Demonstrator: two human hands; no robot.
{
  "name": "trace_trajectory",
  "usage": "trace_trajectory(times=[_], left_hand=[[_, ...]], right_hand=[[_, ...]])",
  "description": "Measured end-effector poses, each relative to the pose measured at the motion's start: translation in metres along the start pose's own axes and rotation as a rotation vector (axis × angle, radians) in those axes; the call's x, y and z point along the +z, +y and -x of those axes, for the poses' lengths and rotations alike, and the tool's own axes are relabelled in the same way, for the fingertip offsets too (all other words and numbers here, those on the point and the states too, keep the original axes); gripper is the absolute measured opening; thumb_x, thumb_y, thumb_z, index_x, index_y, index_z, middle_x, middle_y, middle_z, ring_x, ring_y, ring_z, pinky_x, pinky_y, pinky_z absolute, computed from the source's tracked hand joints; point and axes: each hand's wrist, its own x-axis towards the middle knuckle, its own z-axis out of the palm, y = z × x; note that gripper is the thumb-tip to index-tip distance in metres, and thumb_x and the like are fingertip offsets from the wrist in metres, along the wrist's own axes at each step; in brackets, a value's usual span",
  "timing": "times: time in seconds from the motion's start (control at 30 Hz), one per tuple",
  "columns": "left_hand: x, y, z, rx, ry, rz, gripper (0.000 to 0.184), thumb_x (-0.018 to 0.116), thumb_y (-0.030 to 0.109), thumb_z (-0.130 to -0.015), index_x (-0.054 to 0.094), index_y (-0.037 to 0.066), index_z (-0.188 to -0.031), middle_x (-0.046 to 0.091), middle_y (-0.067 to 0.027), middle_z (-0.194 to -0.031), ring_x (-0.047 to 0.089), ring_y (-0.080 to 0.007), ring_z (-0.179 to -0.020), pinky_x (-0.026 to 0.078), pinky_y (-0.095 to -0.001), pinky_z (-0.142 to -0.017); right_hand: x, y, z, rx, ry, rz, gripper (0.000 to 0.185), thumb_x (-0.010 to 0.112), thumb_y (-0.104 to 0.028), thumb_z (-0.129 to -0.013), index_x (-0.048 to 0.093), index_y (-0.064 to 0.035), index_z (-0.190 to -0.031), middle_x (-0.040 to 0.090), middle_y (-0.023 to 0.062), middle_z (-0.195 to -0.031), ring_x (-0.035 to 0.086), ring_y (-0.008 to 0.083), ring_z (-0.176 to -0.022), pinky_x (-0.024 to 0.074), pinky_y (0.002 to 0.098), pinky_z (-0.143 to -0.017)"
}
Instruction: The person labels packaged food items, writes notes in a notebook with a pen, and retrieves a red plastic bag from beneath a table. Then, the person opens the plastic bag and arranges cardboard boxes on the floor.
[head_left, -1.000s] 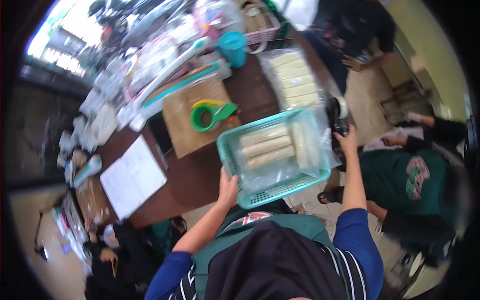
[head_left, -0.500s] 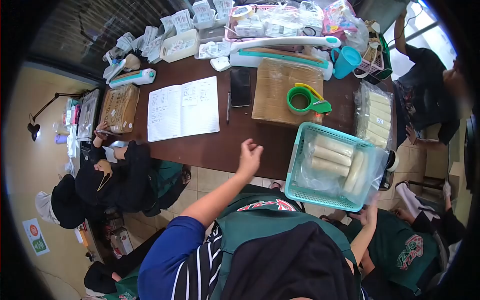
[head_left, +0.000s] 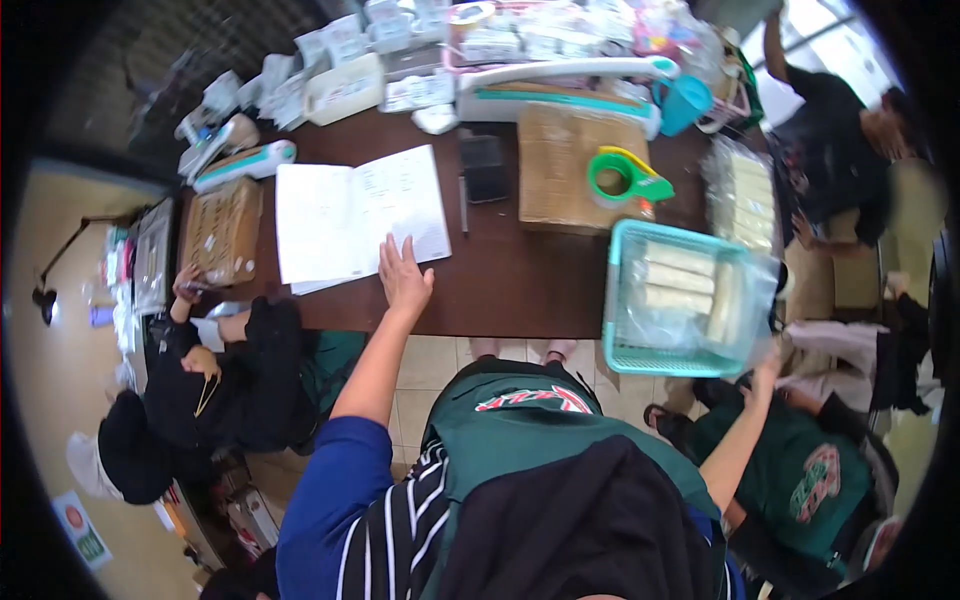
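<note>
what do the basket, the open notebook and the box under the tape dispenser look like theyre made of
Basket: probably moulded plastic, smooth turquoise, judging by its even colour and perforated wall.
Notebook: paper, white and apparently matte; thin, flat pages show faint writing.
Box: likely cardboard, plain brown; a slight sheen could be clear tape, but blur leaves that open.

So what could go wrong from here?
The turquoise basket juts past the front of the table, with only the right grip at its near corner, so it might tip. The plastic bag poking over its rim could snag. The left grip, spread at the edge of the open notebook, might crease a page.
</note>
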Motion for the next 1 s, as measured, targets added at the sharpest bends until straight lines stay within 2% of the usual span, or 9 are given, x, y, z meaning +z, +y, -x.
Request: trace_trajectory(times=[0.07,0.2,0.37,0.47,0.53,0.57,0.73,0.77,1.0], left_hand=[[0.003,-0.032,-0.016,0.032,0.008,-0.067,0.078,0.069,0.029,-0.069,0.027,0.007,-0.131,0.023,-0.0235,-0.135,0.023,-0.0403,-0.124,0.024,-0.0462,-0.1],[-0.004,-0.068,-0.038,0.127,-0.211,-0.122,0.09,0.068,0.045,-0.067,0.022,0.011,-0.136,0.017,-0.0208,-0.14,0.023,-0.0406,-0.125,0.026,-0.0477,-0.099],[0.012,-0.095,-0.037,0.257,-0.026,0.021,0.083,0.067,0.037,-0.071,0.02,0.014,-0.136,0.028,-0.0225,-0.135,0.043,-0.0406,-0.113,0.044,-0.0393,-0.085],[0.011,-0.105,-0.029,0.193,0.194,0.283,0.056,0.061,0.025,-0.077,0.038,0.009,-0.126,0.05,-0.0244,-0.114,0.056,-0.0379,-0.093,0.049,-0.0362,-0.071],[0.012,-0.113,-0.027,-0.18,0.194,0.493,0.023,0.054,0.017,-0.081,0.056,0.003,-0.099,0.061,-0.0213,-0.083,0.06,-0.0371,-0.073,0.048,-0.0389,-0.062],[0.002,-0.105,-0.024,-0.226,0.389,0.564,0.024,0.052,0.019,-0.084,0.056,-0.001,-0.073,0.059,-0.0153,-0.059,0.061,-0.0303,-0.061,0.047,-0.0379,-0.056],[0.017,-0.128,-0.011,-0.663,0.27,1.154,0.022,0.047,0.018,-0.088,0.05,-0.002,-0.082,0.06,-0.0144,-0.08,0.062,-0.0231,-0.065,0.052,-0.029,-0.055],[0.013,-0.123,-0.007,-0.764,0.297,1.391,0.022,0.045,0.018,-0.09,0.048,-0.003,-0.084,0.06,-0.014,-0.081,0.062,-0.022,-0.067,0.052,-0.0279,-0.055],[0.015,-0.112,0.031,-0.806,0.07,1.663,0.016,0.045,0.015,-0.089,0.047,-0.001,-0.088,0.061,-0.016,-0.082,0.063,-0.0224,-0.072,0.053,-0.0289,-0.059]], right_hand=[[-0.021,0.017,-0.033,-0.515,0.227,0.06,0.05,0.038,-0.042,-0.09,0.042,-0.0035,-0.121,0.047,0.0142,-0.119,0.044,0.0262,-0.109,0.037,0.0389,-0.088],[-0.005,-0.056,0.072,-0.726,0.332,-0.046,0.04,0.04,-0.031,-0.092,0.044,0.0001,-0.116,0.05,0.0118,-0.113,0.05,0.0219,-0.102,0.0372,0.0312,-0.087],[0.063,-0.111,0.163,-0.977,0.092,-0.204,0.03,0.04,-0.021,-0.093,0.046,-0.0009,-0.114,0.051,0.0096,-0.111,0.054,0.0153,-0.093,0.0405,0.0263,-0.077],[0.119,-0.13,0.204,-1.054,-0.161,-0.218,0.024,0.042,-0.015,-0.091,0.049,-0.0014,-0.109,0.055,0.0074,-0.105,0.057,0.0132,-0.087,0.042,0.0229,-0.072],[0.167,-0.137,0.226,-1.017,-0.376,-0.25,0.019,0.046,-0.012,-0.089,0.052,-0.0028,-0.106,0.056,0.0068,-0.1,0.058,0.0129,-0.082,0.0438,0.0227,-0.069],[0.195,-0.136,0.235,-1.021,-0.494,-0.266,0.017,0.048,-0.01,-0.088,0.053,-0.003,-0.103,0.057,0.0066,-0.095,0.058,0.0127,-0.08,0.0445,0.0231,-0.068],[0.322,-0.132,0.284,-1.124,-0.77,0.071,0.017,0.057,-0.011,-0.081,0.056,-0.001,-0.094,0.061,0.01,-0.079,0.06,0.0152,-0.071,0.0474,0.0279,-0.065],[0.349,-0.125,0.285,-1.181,-0.751,0.119,0.018,0.059,-0.014,-0.08,0.056,-0.0011,-0.092,0.061,0.0114,-0.08,0.06,0.0187,-0.071,0.0479,0.0304,-0.064],[0.447,-0.097,0.304,-1.304,-0.407,0.734,0.024,0.058,-0.024,-0.08,0.046,-0.0037,-0.088,0.059,0.0172,-0.08,0.059,0.0363,-0.075,0.0486,0.0439,-0.063]])
